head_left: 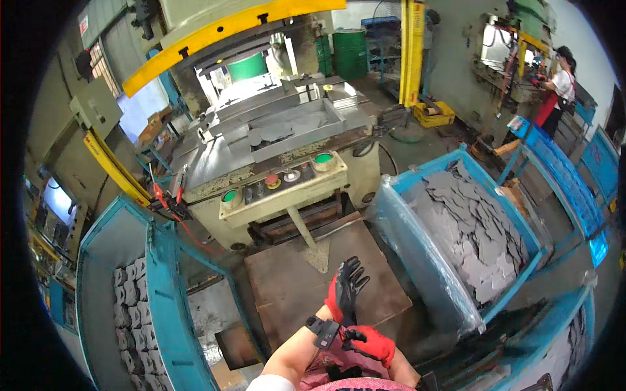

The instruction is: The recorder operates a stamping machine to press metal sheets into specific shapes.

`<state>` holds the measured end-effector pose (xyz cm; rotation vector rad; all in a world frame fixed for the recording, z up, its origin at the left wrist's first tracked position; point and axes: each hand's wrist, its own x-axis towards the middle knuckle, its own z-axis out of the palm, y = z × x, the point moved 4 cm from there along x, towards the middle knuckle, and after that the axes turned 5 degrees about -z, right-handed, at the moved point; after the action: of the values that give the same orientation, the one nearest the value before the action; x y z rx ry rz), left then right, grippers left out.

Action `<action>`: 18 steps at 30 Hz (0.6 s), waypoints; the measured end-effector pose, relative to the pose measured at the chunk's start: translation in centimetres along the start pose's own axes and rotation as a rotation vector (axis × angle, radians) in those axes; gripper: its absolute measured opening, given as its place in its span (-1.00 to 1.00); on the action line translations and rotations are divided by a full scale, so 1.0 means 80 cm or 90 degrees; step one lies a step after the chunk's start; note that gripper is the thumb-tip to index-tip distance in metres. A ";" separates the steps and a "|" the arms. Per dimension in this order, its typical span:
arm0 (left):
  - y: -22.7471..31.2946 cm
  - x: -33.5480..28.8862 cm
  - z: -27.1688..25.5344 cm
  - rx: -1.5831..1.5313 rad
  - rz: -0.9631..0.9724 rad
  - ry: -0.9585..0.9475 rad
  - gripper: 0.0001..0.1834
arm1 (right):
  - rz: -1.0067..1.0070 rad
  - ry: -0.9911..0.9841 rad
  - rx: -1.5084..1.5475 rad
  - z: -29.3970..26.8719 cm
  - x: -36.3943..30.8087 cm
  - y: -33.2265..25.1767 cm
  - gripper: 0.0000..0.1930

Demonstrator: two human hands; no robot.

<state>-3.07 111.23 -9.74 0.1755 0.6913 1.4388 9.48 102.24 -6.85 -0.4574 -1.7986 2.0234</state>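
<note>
With a clock face laid over our view, the big cream-and-yellow metal press [218,168] spreads around twelve, and we do well to stand clear of its bed while both hands are busy with each other. The blue metal bin [411,241], wrapped in clear film and heaped with flat grey pieces, sits toward four; the teal metal bin [166,300] stands at eight, so we tuck our elbows in between them. Below us toward six lies the flat brown floor plate [287,303], and the cream control panel with two green buttons [290,189] juts out near the centre; our sleeves and knuckles are best held away from those buttons. Our left hand [347,292], in a red-and-black glove, points toward twelve with its fingers loosely spread and nothing in them: a good pose, since a slack wrist is easier to work at. Our right hand [370,345], in a matching glove, lies nearer the lower edge with fingers bent toward that wrist; whether they pinch anything, we cannot tell. The small black box-shaped wrist device [326,331] sits on the left wrist near six, just beside those fingertips, and asks for light, even handling without twisting.
</note>
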 end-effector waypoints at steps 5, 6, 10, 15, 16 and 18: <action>0.121 0.073 -0.008 0.259 0.079 0.121 -0.45 | 0.097 -0.086 -0.037 -0.066 0.143 -0.051 -0.75; 0.151 0.089 -0.014 0.254 0.074 0.131 -0.45 | 0.106 -0.091 -0.030 -0.074 0.164 -0.065 -0.75; 0.331 0.146 0.027 0.766 0.280 0.310 -0.43 | 0.084 0.160 -0.251 -0.146 0.201 -0.096 -0.77; 0.544 0.255 -0.016 0.980 0.465 0.579 -0.37 | 0.227 0.318 -0.232 -0.250 0.155 -0.109 -0.69; 0.578 0.274 -0.035 0.992 0.450 0.645 -0.33 | 0.247 0.326 -0.184 -0.269 0.144 -0.107 -0.65; 0.628 0.302 -0.062 0.972 0.297 0.804 -0.24 | 0.300 0.344 -0.231 -0.311 0.121 -0.090 -0.65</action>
<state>-48.81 140.47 3.96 0.6329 2.8602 0.9834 13.73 129.22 -2.55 -1.4969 -1.8020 1.5863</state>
